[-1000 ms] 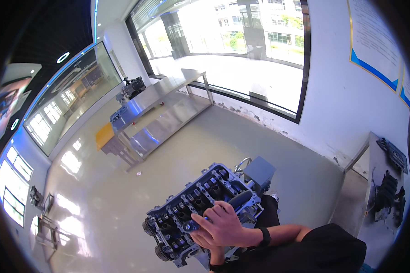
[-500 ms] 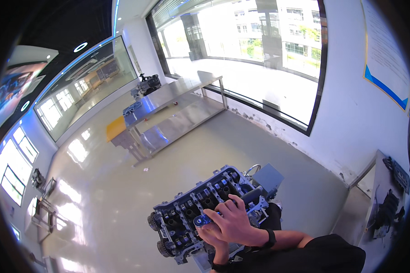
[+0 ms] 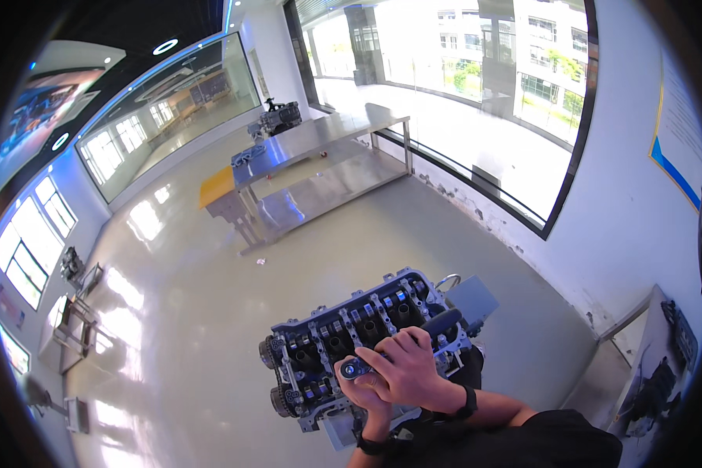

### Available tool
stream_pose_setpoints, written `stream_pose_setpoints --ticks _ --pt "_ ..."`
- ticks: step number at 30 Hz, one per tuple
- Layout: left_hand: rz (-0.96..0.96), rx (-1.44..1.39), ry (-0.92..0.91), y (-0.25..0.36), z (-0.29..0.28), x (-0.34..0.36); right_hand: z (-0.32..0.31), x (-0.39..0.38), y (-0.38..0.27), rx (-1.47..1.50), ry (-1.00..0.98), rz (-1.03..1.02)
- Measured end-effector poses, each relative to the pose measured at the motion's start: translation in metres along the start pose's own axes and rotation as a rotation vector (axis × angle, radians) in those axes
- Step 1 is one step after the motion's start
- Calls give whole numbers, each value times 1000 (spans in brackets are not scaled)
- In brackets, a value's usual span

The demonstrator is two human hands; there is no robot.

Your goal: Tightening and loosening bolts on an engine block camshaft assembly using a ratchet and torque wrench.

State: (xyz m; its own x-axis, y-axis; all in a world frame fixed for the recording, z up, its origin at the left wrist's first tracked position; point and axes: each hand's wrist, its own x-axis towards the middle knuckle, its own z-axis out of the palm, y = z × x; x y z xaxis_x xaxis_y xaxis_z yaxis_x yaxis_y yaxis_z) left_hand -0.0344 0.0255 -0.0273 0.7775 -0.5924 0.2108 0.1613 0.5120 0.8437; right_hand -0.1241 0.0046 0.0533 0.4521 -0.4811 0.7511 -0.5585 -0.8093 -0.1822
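Note:
A long ratchet-style wrench with a dark handle (image 3: pixel 441 320) and a round head (image 3: pixel 352 368) lies across an engine cylinder head (image 3: pixel 312 331) with exposed camshafts and sprockets, held on a stand at the lower middle. My right hand (image 3: pixel 409 370) is closed over the wrench, its fingers curled along the shaft. My left hand (image 3: pixel 363 394) is closed round the head end of the wrench, below and left of my right hand and partly hidden by it.
A steel bench (image 3: pixel 351 199) with a yellow end panel (image 3: pixel 214 187) and engine parts (image 3: pixel 279 117) stands beyond. A side table (image 3: pixel 632 343) with dark parts is at right. Another engine (image 3: pixel 72 265) stands at left. A large window and glass partition line the walls.
The view has shifted, moving the room right in the picture. Both hands stay on the wrench, whose head now sits slightly higher and further right in the picture.

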Motion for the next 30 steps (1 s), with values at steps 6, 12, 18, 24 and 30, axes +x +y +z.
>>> stream_pose_setpoints --ticks 6,12,18,24,30 --pt "-441 -61 -415 11 -9 30 4 25 53 235 -53 -217" --pt "-20 158 -184 -7 11 7 -4 12 15 -28 -8 79" --pt "231 446 -254 -37 3 -8 -9 7 12 -46 47 134" --pt "-50 265 -297 -18 -1 9 -7 0 6 -41 6 139" --pt "-265 164 -720 7 -11 32 0 33 58 271 -75 -228"
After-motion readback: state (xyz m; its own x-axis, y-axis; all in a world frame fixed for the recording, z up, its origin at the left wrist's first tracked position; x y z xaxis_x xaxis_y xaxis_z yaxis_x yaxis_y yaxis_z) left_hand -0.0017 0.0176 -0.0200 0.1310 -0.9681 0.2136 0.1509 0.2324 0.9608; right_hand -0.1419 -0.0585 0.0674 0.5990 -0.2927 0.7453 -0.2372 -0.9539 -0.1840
